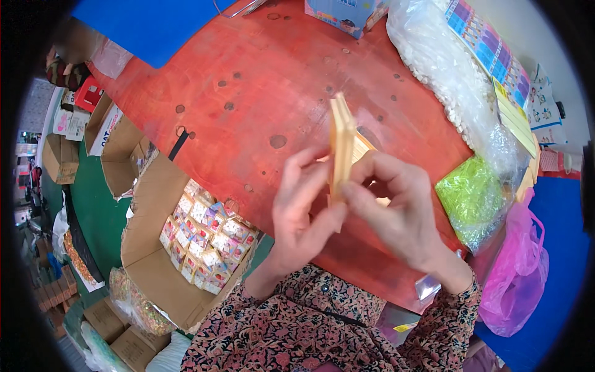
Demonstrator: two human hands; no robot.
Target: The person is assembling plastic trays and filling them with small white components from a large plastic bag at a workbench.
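Above the red table, both my hands hold a small upright stack of thin pale-yellow boards, seen edge-on; they look like wood, but I cannot tell their kind. My left hand is closed on the stack's left side, with the thumb near its lower end. From the right, my right hand pinches the lower part between thumb and curled fingers. An orange and white striped face shows just behind the edges, partly covered by the right fingers. The lower end is mostly hidden by my hands.
An open cardboard box of small wrapped packets stands left of the red table. At right lie a clear bag of white pieces, a green packet and a pink plastic bag. A blue box sits at the far edge.
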